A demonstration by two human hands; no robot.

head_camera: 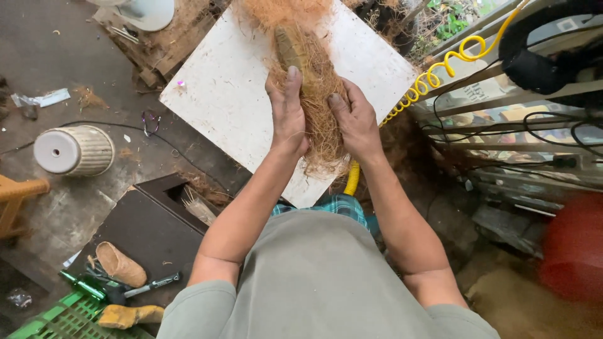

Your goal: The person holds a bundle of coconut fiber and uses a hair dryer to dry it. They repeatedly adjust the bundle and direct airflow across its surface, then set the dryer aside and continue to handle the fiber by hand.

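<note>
Shaping step: left hand (286, 112) and right hand (355, 119) press flat, fingers close together, on either side of the coir fibre bundle (317, 94) lying on the white board (232, 94). Next move probably needs even squeeze along its length

Soft, even daylight fills the scene, brightest at the upper right where greenery shows. The white worktop (232, 94) reflects it without harsh glare. Shadows are faint and diffuse. The centre is sharp; edges bend with wide-angle distortion, and the red shape (575, 245) at right blurs.
</note>
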